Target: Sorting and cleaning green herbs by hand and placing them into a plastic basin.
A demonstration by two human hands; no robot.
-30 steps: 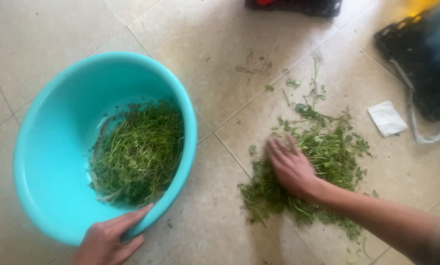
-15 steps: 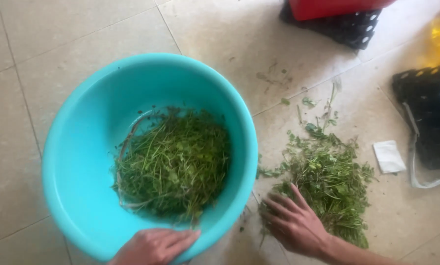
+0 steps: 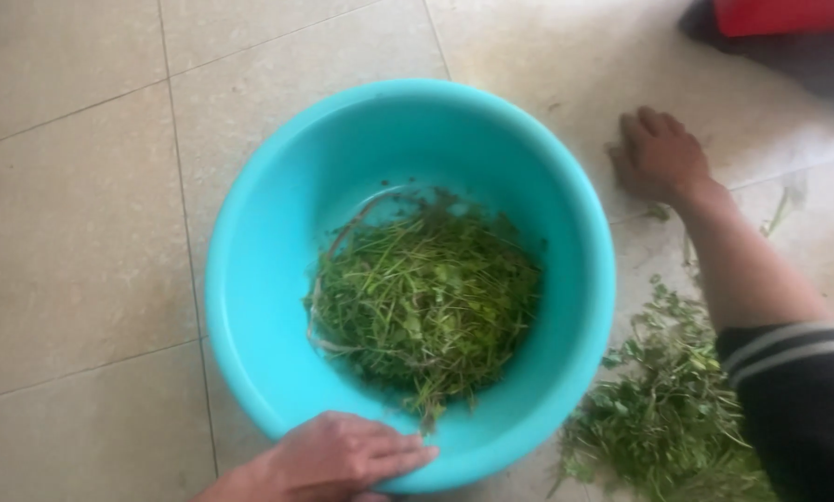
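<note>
Left hand (image 3: 343, 457): fingers flat, gripping the round turquoise plastic basin (image 3: 278, 232) of leafy green stems (image 3: 426, 297). Right hand (image 3: 661, 153): moved off the loose floor greens (image 3: 663, 418), now open, empty, resting on the tiled floor (image 3: 73, 186).

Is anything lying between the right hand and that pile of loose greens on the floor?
Nothing visible: only bare tiled floor separates the right hand from the loose green herb pile, which lies beside the forearm.

Left hand (image 3: 338, 457): wrist cut off by bottom edge, palm side hidden vs. basin (image 3: 250, 279) rim. Red thing (image 3: 784, 14) top right cropped, kind unclear. Herb pile on floor (image 3: 663, 428) runs out at bottom, partly behind sleeve (image 3: 798, 400). Right hand (image 3: 661, 153) blurred; fingertips can't be made out.
</note>
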